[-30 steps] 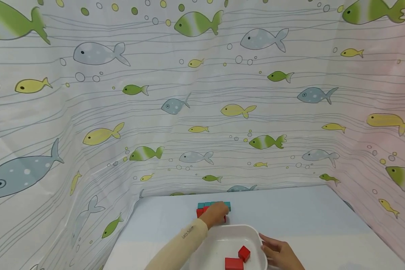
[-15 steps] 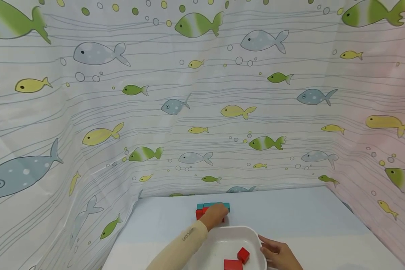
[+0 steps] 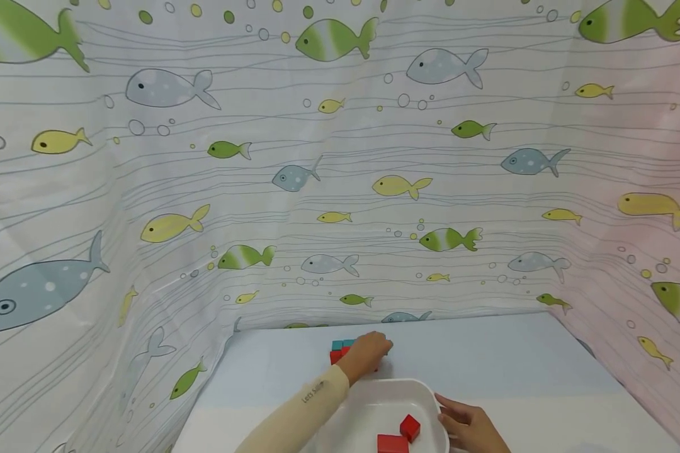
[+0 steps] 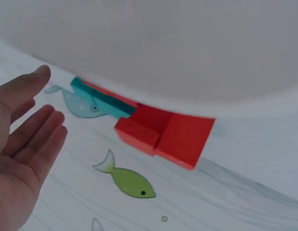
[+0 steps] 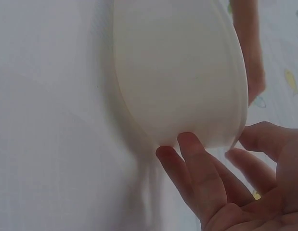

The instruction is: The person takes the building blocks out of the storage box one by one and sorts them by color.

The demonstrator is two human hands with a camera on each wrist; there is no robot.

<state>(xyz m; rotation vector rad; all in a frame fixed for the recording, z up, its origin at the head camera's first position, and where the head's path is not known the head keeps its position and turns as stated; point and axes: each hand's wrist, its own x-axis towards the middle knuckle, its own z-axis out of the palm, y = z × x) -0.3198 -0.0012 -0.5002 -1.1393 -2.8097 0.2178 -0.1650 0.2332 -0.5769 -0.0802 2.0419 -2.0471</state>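
My left hand reaches over a group of blocks at the back of the table and hides part of it. Teal blocks form the far row, with red blocks in front. In the left wrist view the hand has its thumb and fingers apart with nothing between them, beside the teal blocks. My right hand holds the right side of a white plastic tub, thumb at the rim and fingertips against the outer wall. Two red blocks lie inside the tub.
A white cloth wall with printed fish encloses the table at the back and sides. The left forearm, in a cream sleeve, crosses over the tub's left side.
My left hand has shifted slightly farther back and to the right, covering more of the teal row. The right hand and the tub stay in place.
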